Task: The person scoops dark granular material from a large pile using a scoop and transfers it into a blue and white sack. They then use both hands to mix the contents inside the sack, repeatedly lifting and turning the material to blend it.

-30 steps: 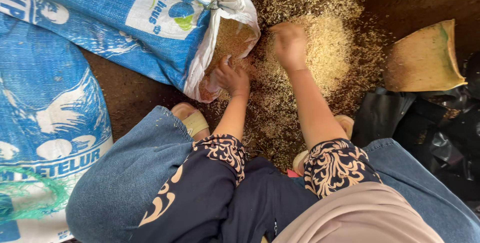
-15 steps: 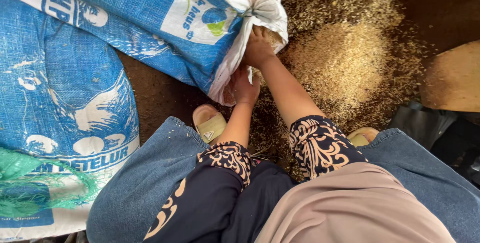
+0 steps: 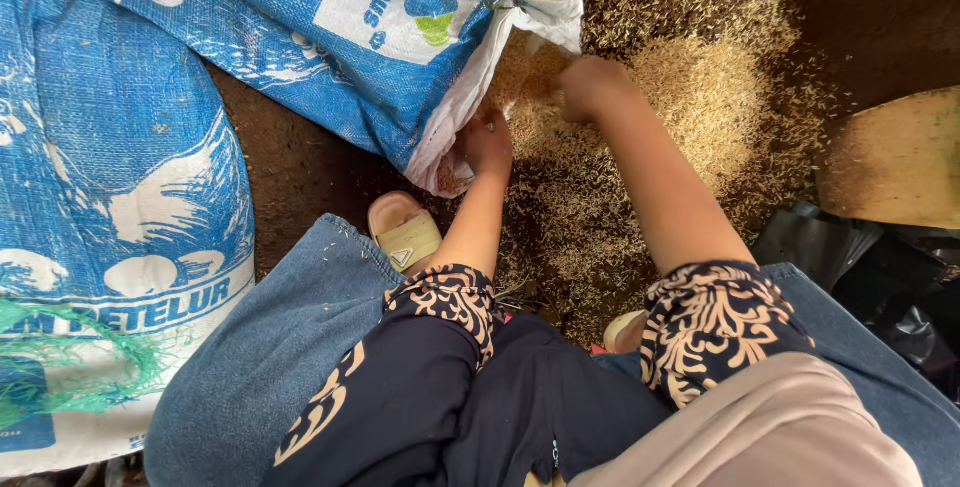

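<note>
The left hand [image 3: 487, 144] pinches the sack [image 3: 400, 47] by its white mouth edge, holding the opening wide. The right hand [image 3: 585, 85], loosely cupped at that mouth, carries grain [image 3: 700, 97] from the pile just beside the sack.

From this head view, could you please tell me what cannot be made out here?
- Inside of the blue woven sack: hidden by its folded white mouth.
- Right hand: motion-blurred, grip unclear.
- Left hand fingertips: tucked under the sack edge.
- Tan flat object: cut off at the right edge.
</note>
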